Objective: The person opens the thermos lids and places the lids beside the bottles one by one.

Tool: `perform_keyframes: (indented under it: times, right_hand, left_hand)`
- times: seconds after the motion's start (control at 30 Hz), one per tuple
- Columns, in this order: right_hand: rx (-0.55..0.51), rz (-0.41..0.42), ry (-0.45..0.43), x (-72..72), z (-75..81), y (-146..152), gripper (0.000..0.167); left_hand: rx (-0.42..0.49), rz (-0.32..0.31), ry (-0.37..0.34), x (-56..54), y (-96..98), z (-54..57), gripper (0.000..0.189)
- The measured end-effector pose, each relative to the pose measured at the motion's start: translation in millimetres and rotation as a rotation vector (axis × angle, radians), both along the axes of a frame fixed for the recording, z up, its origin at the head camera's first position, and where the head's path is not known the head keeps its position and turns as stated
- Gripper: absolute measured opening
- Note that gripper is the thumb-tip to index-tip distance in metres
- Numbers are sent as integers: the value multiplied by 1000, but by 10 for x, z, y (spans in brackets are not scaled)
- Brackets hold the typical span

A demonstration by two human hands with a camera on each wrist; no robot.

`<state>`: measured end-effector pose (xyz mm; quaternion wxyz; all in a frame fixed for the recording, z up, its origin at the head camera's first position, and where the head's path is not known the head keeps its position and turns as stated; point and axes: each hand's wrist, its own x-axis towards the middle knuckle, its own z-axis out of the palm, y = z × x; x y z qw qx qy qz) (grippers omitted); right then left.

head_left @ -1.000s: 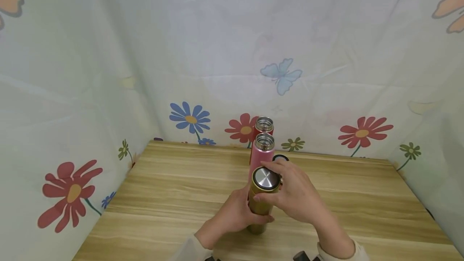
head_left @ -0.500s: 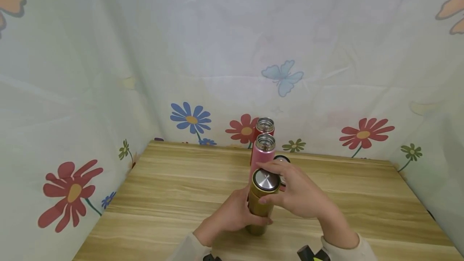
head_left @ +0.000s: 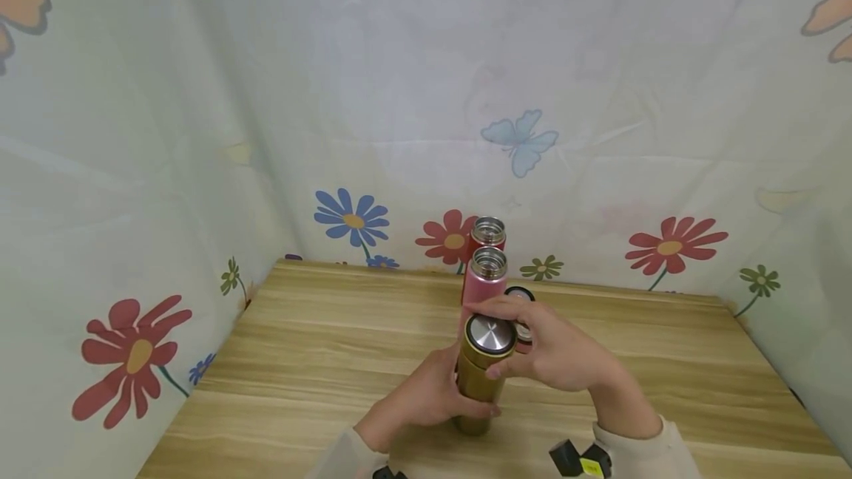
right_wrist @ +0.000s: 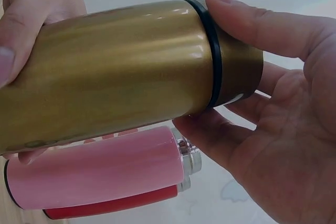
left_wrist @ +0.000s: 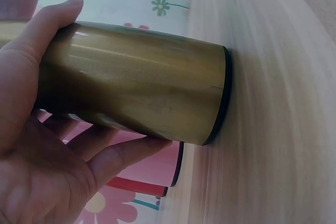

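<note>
- Left hand [head_left: 431,393] grips the gold bottle [head_left: 479,383], at 5 o'clock in the head view.
- Right hand [head_left: 562,351] curls round its lid [head_left: 491,334], having just swung counterclockwise: probably loosening, lid still on.
- Lidless pink bottle [head_left: 483,290] stands at 12 o'clock beyond.

Soft, diffuse light, hazy wrist views, pale glints on the gold bottle [right_wrist: 126,74]

the gold bottle [head_left: 481,383], silver-topped lid [head_left: 491,333] on, stands upright on the wooden table [head_left: 333,331].
</note>
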<state>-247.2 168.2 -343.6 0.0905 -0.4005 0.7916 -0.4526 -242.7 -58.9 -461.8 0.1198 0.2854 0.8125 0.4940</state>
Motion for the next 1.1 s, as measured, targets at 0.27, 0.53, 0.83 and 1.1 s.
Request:
perform_keyframes:
  times: [0.27,0.53,0.83,1.1]
  right_hand:
    - [-70,-30,-40,27,-72,-8,74]
    - [-119,-191,30,172,-229,-71,71]
    - [-122,-482,108,359,-246,-281,68]
    - [35,-721,249,460,-153,-470,76]
  left_hand:
    - [-9,14,-16,-23,15,-6,74]
    - [-30,31,-11,-10,49,-47,69]
    - [-34,1,84,5,79,-57,72]
    - [-48,23,142,17,22,0,87]
